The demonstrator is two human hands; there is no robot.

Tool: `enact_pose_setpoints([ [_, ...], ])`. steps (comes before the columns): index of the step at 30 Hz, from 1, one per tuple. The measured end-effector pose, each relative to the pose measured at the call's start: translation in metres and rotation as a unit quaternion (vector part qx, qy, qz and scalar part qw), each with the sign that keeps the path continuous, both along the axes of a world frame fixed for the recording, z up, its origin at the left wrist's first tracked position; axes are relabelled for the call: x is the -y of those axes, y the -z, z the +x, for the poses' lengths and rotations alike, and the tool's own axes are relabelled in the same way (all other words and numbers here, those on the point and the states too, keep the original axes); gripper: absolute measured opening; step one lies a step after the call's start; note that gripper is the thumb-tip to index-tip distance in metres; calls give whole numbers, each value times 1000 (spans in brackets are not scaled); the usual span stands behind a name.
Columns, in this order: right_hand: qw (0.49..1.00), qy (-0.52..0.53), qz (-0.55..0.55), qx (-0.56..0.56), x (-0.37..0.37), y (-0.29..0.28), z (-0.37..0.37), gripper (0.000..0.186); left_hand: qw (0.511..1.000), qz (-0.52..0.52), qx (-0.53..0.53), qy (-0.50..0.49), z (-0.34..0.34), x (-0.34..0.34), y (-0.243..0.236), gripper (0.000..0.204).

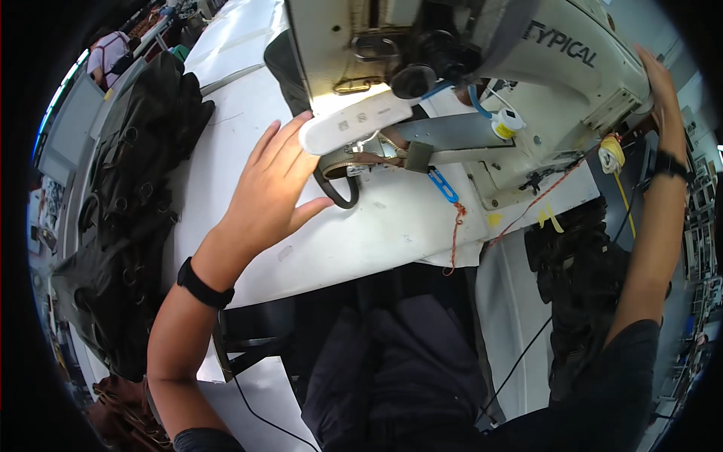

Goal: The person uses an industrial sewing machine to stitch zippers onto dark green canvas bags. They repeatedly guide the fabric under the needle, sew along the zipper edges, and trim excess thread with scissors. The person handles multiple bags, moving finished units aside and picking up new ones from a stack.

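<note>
A white industrial sewing machine (572, 64) stands in front of me, its head reaching across the upper middle. My left hand (263, 192) lies with fingers stretched and thumb apart beside the needle area; its fingertips pass partly behind a white oblong lamp housing (358, 124). A brown-edged zippered piece (361, 159) sits on the narrow machine arm, and a dark curved strap (348, 197) hangs below it, near my left thumb. My right hand (661, 83) rests against the machine's right end with its visible fingers extended; the far side of that hand is hidden.
Dark bags or cloth pieces (128, 166) are heaped along the left, and more dark material (580, 264) lies at the lower right. A blue plastic tab (444, 186) hangs with red cord. A yellow thread spool (611, 154) stands right. Another person (105, 56) is far left.
</note>
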State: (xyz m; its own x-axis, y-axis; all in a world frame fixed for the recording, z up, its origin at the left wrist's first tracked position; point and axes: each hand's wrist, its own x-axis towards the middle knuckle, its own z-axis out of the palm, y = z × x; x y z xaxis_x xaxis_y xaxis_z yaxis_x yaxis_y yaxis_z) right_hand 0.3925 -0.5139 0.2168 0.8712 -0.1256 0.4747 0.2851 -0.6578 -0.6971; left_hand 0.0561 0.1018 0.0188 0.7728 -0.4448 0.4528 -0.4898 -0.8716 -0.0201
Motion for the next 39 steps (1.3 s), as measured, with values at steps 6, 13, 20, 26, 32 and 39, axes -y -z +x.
enact_pose_setpoints([
  [6, 976, 135, -45, 168, 11, 175, -76, 58, 996, 69, 28, 40, 34, -8, 14, 79],
  [13, 988, 68, 29, 137, -17, 42, -34, 62, 991, 48, 107, 62, 69, -24, 39, 49],
  [20, 893, 29, 376, 248, -85, 131, -82, 53, 999, -9, 15, -27, 78, -29, 55, 41],
  [26, 885, 32, 377, 271, -89, 130, -77, 52, 994, -11, 50, -93, 96, -51, 79, 35],
  [32, 891, 12, 369, 265, -76, 131, -72, 52, 913, 299, 136, -241, 69, -39, 80, 28],
  [39, 928, 124, 46, 348, -34, 140, -107, 42, 880, 354, -75, -309, -51, 6, 53, 14],
])
